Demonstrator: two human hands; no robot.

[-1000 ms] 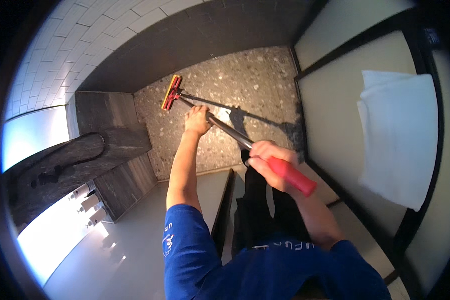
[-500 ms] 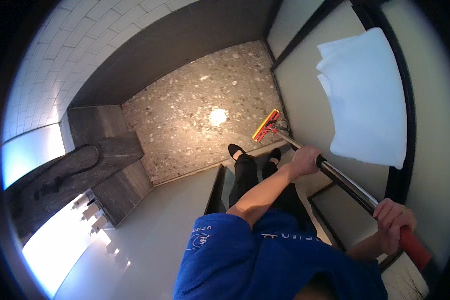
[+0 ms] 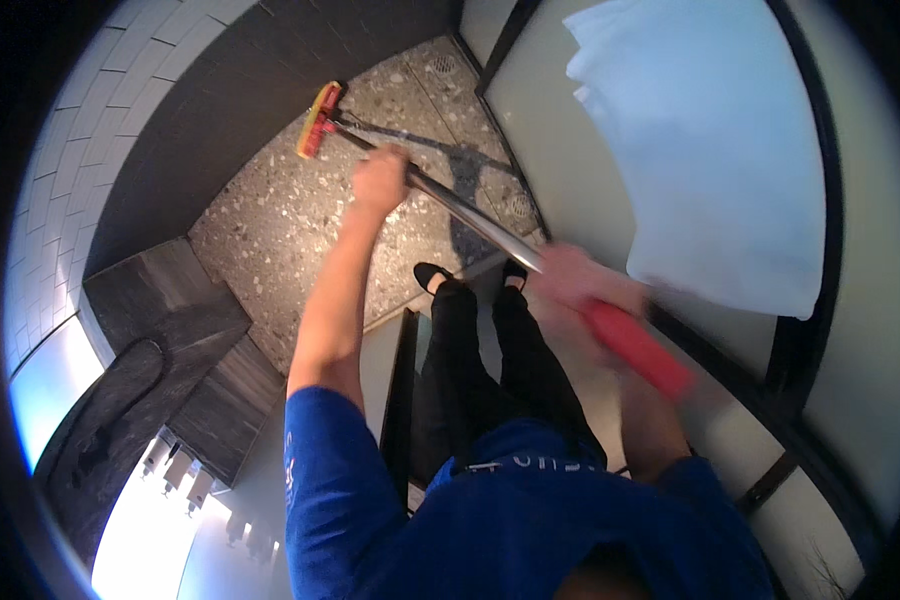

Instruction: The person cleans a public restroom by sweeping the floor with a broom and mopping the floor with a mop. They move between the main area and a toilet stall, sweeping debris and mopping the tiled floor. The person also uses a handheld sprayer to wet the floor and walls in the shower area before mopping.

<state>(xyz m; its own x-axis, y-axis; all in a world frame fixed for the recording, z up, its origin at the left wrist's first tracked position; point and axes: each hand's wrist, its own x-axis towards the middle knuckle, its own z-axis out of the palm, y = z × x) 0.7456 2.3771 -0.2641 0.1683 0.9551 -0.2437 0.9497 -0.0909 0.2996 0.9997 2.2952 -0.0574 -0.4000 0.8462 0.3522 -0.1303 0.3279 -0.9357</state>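
A long-handled mop with a metal pole and a yellow-and-red head runs slantwise across the view. My left hand is closed round the pole a short way behind the mop head. Farther back, my right hand, smeared by motion, wraps the pole just ahead of the red grip. The head is at the foot of the dark tiled wall, over the far edge of the speckled floor. Whether it touches wall or floor, I cannot tell.
A white towel hangs on the frosted panel with black framing at the right. A dark ledge juts out on the left, near several small bottles. Floor drains lie along the right side. My shoes are by the floor's near edge.
The mop head has swung from beside the right panel to the dark wall, far and left. Both hands moved forward and left with the pole, still gripping it.
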